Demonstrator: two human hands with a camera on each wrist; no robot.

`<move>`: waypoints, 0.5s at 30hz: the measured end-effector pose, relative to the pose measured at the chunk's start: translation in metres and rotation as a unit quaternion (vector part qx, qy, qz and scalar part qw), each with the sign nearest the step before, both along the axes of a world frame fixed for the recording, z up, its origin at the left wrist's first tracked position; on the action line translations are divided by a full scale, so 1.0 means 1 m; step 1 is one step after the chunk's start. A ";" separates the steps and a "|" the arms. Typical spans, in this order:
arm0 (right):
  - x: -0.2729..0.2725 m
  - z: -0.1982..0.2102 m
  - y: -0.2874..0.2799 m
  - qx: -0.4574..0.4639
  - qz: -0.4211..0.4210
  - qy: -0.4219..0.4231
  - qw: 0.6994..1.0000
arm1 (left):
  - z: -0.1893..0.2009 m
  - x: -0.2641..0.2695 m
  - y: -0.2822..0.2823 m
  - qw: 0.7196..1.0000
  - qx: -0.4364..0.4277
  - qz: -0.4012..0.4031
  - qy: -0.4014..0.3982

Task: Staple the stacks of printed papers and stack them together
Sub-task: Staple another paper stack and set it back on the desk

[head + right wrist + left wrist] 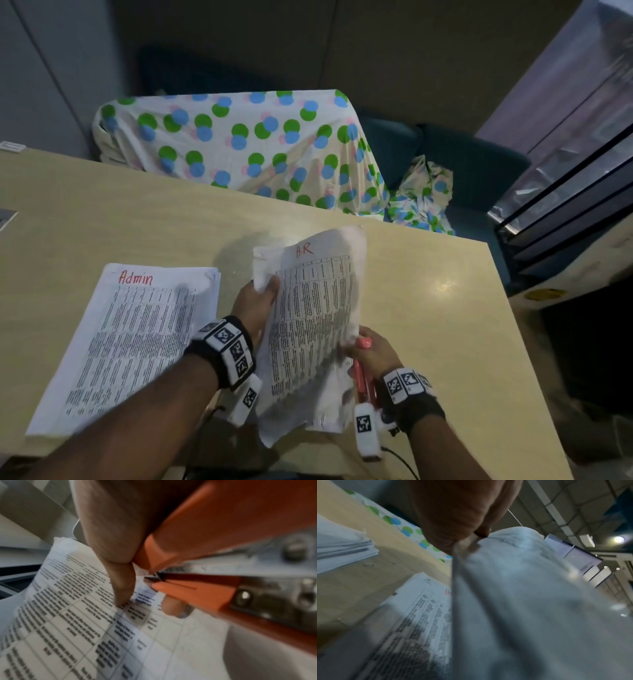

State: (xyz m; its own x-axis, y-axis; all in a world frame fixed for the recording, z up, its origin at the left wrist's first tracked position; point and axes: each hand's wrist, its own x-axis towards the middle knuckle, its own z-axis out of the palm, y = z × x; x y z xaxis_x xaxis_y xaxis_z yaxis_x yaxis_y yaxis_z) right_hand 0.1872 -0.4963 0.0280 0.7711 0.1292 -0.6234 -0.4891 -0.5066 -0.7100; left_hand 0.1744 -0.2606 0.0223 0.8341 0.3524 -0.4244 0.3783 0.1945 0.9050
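A-R sheaf (313, 329): held lifted, long axis running away from the person; far-left edge pinched by left hand (256, 301); near-right edge met by right hand (371, 353), curled round stapler (363, 377); Admin stack (130, 342) left of it.

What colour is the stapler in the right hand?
Orange-red with bare metal parts; the stapler shows best in the right wrist view, gripped by the right hand.

Bare table (428, 308) right of "Admin" stack (130, 342)
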 end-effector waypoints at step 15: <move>0.001 -0.025 -0.001 -0.165 -0.003 0.076 0.983 | -0.060 -0.029 0.015 0.976 0.180 -0.045 0.115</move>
State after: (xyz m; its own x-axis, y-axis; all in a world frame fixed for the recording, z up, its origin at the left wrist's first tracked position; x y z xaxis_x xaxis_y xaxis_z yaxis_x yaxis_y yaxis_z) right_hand 0.1886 -0.4978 0.0025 0.6657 -0.1044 -0.7389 -0.5813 -0.6934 -0.4258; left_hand 0.1458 -0.2458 -0.0381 0.7663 0.4430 -0.4654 0.5797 -0.1642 0.7981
